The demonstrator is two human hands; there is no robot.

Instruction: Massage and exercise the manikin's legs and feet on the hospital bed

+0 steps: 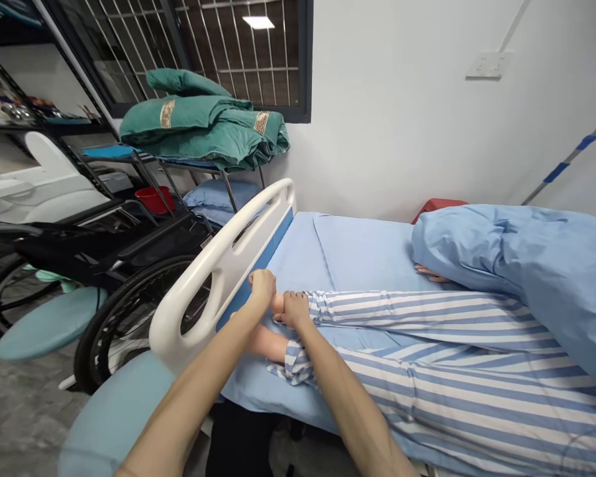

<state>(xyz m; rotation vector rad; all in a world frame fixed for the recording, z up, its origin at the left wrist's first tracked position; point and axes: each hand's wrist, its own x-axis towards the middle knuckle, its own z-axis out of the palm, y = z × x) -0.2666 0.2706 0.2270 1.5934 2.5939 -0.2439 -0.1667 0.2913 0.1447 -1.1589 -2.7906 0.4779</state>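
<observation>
On the bed lies a figure in blue-and-white striped pajama trousers (pixel 427 371), with both legs stretched toward the footboard. My left hand (pixel 263 286) is closed around the far foot, most of which it hides. Just to the right, my right hand (pixel 294 308) wraps over the far ankle (pixel 277 303) at the trouser cuff. The near foot (pixel 265 341) lies bare beneath my left forearm, its toes partly hidden. A rumpled blue quilt (pixel 516 258) covers the upper part of the figure, and some fingers (pixel 432 273) show at its edge.
The white footboard (pixel 203 265) rises just left of my hands. Beyond it are a black wheelchair (pixel 129 265), round blue-green stools (pixel 54 322) and folded green quilts (pixel 203 122) on a chair. Behind the bed (pixel 362 245) stands a white wall.
</observation>
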